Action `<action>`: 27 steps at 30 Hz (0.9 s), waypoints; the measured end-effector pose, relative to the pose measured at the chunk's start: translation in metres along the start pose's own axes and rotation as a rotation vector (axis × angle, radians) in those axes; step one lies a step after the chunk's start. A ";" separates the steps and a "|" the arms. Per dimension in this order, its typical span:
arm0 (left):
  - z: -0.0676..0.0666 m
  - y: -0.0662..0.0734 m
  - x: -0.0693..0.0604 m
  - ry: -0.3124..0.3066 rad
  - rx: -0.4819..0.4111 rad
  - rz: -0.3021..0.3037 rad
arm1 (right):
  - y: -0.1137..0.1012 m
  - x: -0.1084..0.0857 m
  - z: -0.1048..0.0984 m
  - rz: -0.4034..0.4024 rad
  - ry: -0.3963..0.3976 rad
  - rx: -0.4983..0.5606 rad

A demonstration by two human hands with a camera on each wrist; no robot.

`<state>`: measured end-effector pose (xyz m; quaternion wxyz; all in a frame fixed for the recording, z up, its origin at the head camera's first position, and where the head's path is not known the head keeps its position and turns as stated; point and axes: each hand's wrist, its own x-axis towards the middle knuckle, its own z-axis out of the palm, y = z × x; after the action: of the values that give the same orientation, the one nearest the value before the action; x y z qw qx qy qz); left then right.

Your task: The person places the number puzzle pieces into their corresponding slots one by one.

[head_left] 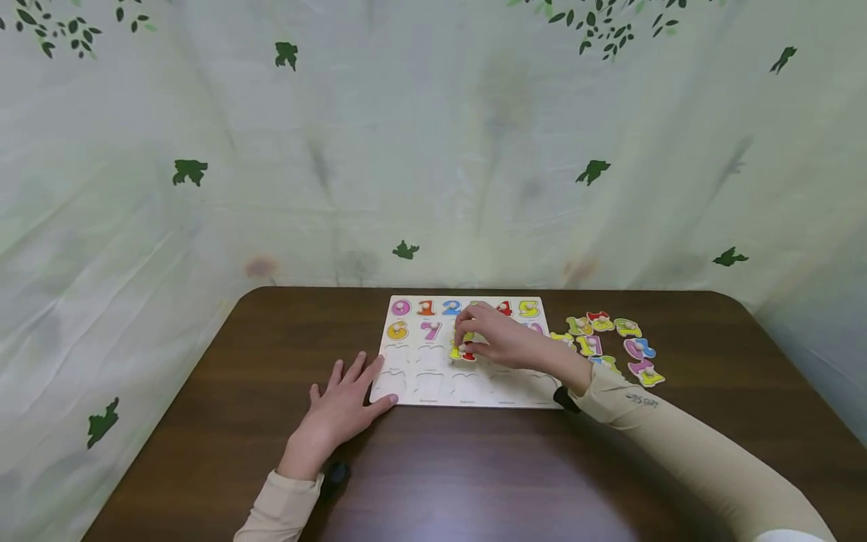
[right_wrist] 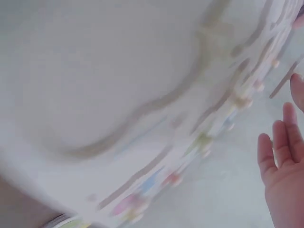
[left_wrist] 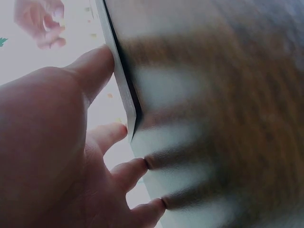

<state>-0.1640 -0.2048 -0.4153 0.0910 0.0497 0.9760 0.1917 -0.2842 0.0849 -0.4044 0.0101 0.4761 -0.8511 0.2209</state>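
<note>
A white number puzzle board (head_left: 467, 402) lies on the table, with colourful digits in its two upper rows and bare recesses in the lower two. Over its middle my right hand (head_left: 497, 336) pinches a yellow-and-red number puzzle piece (head_left: 463, 351) between thumb and fingers. The second digit on that piece is too small to read. At the board's lower left corner rests my left hand (head_left: 344, 403), fingers spread, the thumb touching the edge. The left wrist view shows that thumb (left_wrist: 97, 69) against the board's rim. In the right wrist view the held piece is hidden.
Right of the board lies a loose group of several two-digit number pieces (head_left: 638, 348), partly behind the right forearm. The brown table (head_left: 284, 324) ends at a pale curtain (head_left: 433, 150) with leaf prints.
</note>
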 end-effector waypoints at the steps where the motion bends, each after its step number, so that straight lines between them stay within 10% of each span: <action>1: 0.000 0.000 0.000 0.001 0.002 0.000 | -0.001 0.005 0.001 -0.004 -0.005 -0.007; 27: 0.004 0.001 0.002 0.009 0.006 -0.014 | -0.018 0.090 0.042 -0.144 -0.120 0.037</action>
<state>-0.1648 -0.2021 -0.4186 0.0877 0.0424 0.9772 0.1884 -0.3107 -0.0115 -0.4154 -0.0339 0.5485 -0.8095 0.2065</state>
